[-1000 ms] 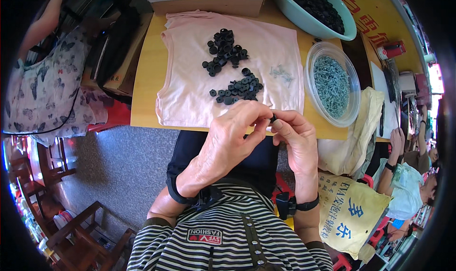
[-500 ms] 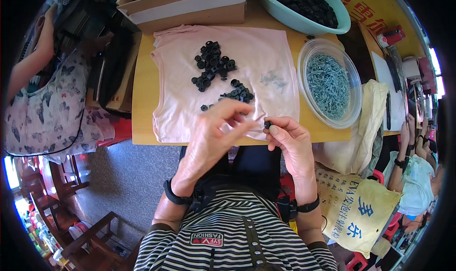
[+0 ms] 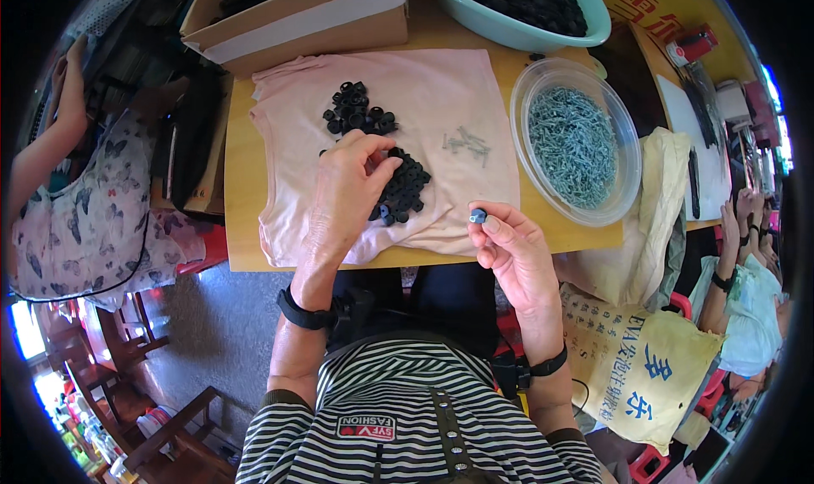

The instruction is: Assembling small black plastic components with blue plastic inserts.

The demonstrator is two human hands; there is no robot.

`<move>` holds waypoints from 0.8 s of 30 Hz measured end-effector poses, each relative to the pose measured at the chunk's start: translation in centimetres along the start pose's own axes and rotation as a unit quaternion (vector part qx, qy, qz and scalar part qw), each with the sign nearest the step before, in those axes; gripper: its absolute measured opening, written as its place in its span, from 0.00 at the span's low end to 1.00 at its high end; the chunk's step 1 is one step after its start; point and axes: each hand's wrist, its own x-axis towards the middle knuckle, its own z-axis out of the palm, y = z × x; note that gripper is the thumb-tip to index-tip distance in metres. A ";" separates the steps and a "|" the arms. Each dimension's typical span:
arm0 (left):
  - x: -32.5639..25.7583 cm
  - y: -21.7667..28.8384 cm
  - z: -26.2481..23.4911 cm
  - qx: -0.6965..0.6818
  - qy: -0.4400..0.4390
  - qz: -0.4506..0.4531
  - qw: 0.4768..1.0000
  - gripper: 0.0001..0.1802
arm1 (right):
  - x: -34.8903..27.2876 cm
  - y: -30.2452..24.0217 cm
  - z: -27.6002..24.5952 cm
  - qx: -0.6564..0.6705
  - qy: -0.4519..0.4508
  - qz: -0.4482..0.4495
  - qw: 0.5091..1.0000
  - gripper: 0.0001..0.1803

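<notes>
On a pink cloth (image 3: 458, 69) lie small black plastic parts in two heaps. My left hand (image 3: 343, 187) is over the nearer heap (image 3: 405, 191), its thumb and forefinger pinched together at the heap's far edge. Whatever is between those fingertips is too small to make out. A farther heap (image 3: 348, 115) of ring-like black parts lies beyond that hand. Near the table's front edge, my right hand (image 3: 519, 255) is closed, pinching a small black plastic part (image 3: 477, 216) between thumb and fingers. Several loose screws (image 3: 468, 142) lie on the cloth farther off.
A round clear tub (image 3: 519, 158) full of screws stands at the right. Behind are a cardboard box (image 3: 314, 26) and a pale green basin (image 3: 509, 28) holding black parts. A printed sack (image 3: 644, 374) is at the right, and another person's arm (image 3: 51, 145) shows at the left.
My left hand has gone from beside the right hand to the nearer heap, left and away from me. The right hand still holds its black part. The view has shifted slightly.
</notes>
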 end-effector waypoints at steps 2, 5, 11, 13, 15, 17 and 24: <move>0.1 0.0 0.1 -0.004 0.012 0.002 1.000 0.11 | 0.0 0.0 -0.2 0.021 -0.005 0.006 1.000 0.15; -0.1 0.3 0.0 -0.009 0.038 0.015 0.999 0.10 | -0.1 -0.1 -0.3 0.049 -0.014 0.012 0.999 0.15; -2.4 0.8 0.8 -0.272 -0.004 0.012 0.962 0.13 | -1.0 0.0 1.1 -0.034 -0.016 -0.044 0.998 0.14; -3.5 1.6 1.2 -0.424 -0.055 -0.008 0.904 0.15 | -1.4 0.0 2.3 -0.097 -0.007 -0.087 0.991 0.13; -4.3 2.3 1.1 -0.414 -0.073 0.002 0.907 0.14 | -1.7 -0.1 3.5 -0.202 -0.014 -0.171 0.964 0.12; -5.0 3.1 0.8 -0.399 -0.071 0.011 0.914 0.14 | -2.0 -0.1 4.4 -0.243 -0.019 -0.199 0.949 0.11; -6.1 3.5 0.5 -0.474 -0.093 0.004 0.876 0.16 | -2.8 0.1 4.9 -0.301 -0.015 -0.239 0.923 0.11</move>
